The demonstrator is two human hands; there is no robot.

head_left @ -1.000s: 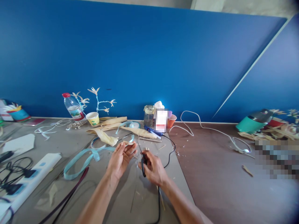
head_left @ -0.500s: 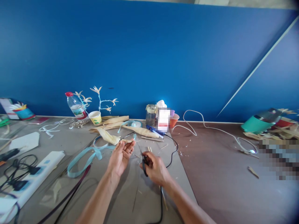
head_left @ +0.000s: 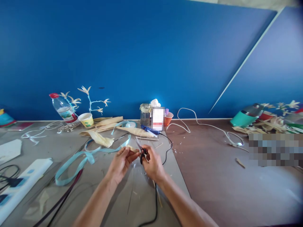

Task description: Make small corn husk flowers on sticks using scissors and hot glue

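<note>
My left hand point(head_left: 121, 162) pinches a small pale strip of dried husk point(head_left: 131, 148) just above the grey mat. Black-handled scissors point(head_left: 140, 150) are gripped in my right hand point(head_left: 152, 164), and their blades point up and left, touching the husk piece. The two hands are close together, almost meeting at the fingertips. Pale offcuts lie on the mat under them.
A light blue ribbon point(head_left: 78, 162) loops left of my hands, beside dried corn husks point(head_left: 101, 138). A soldering iron point(head_left: 148, 130) with a black cord point(head_left: 156, 195), a glass jar point(head_left: 145, 114), a water bottle point(head_left: 63, 108), a yellow cup point(head_left: 86, 119) and a white cable point(head_left: 208, 127) stand behind. A power strip point(head_left: 21, 184) lies far left.
My left hand has closed from an open palm into a pinch on the husk piece. My right hand has brought the scissors up to it. The camera has shifted slightly right.
</note>
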